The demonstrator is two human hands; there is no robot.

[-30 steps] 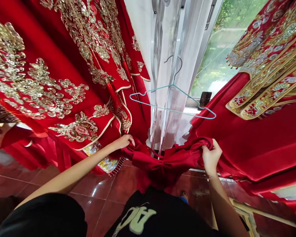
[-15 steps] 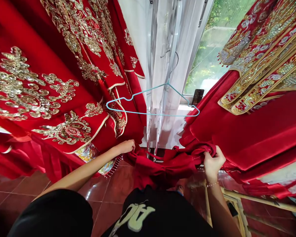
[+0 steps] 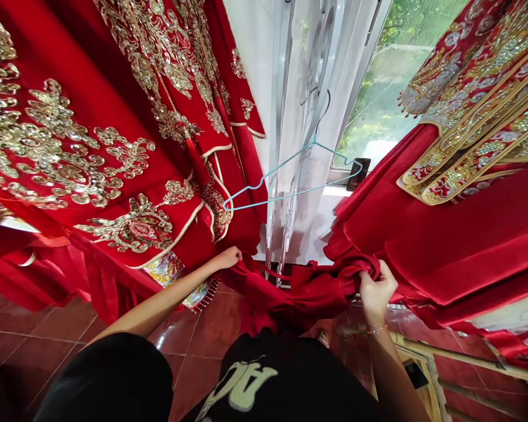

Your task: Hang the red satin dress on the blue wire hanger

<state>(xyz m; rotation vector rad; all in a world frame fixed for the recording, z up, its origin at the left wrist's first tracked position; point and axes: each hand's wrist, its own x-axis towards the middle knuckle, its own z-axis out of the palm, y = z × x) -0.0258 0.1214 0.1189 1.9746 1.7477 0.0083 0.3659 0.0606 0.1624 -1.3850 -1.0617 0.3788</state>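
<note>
- Left hand (image 3: 226,257) at the left end of a bunched red satin cloth (image 3: 299,296), fingers curled at the cloth's edge; no way to tell if clamped on or only touching.
- Right hand (image 3: 376,292), with a thin bracelet (image 3: 374,330) at the wrist, at the other end: a tight grip, fingers folded shut on a fat twist of the cloth.
- Long way of the cloth running side to side, from hand to hand, low in the view, just above a black T-shirt (image 3: 242,387) with pale letters.
- Right hand nearer the thick bunch, left hand nearer the thinner end.
- Up past the cloth, a blue wire coat hanger (image 3: 286,197), tilted, well above both hands.
- On the left, a red gown with gold sequin flowers (image 3: 92,146); on the right, a second red gown with gold bands (image 3: 444,246).
- Behind, a white see-through curtain (image 3: 305,228), a window with green leaves (image 3: 396,76), and a black phone (image 3: 358,174) by the glass.
- Below, shiny red floor tiles (image 3: 215,334).
</note>
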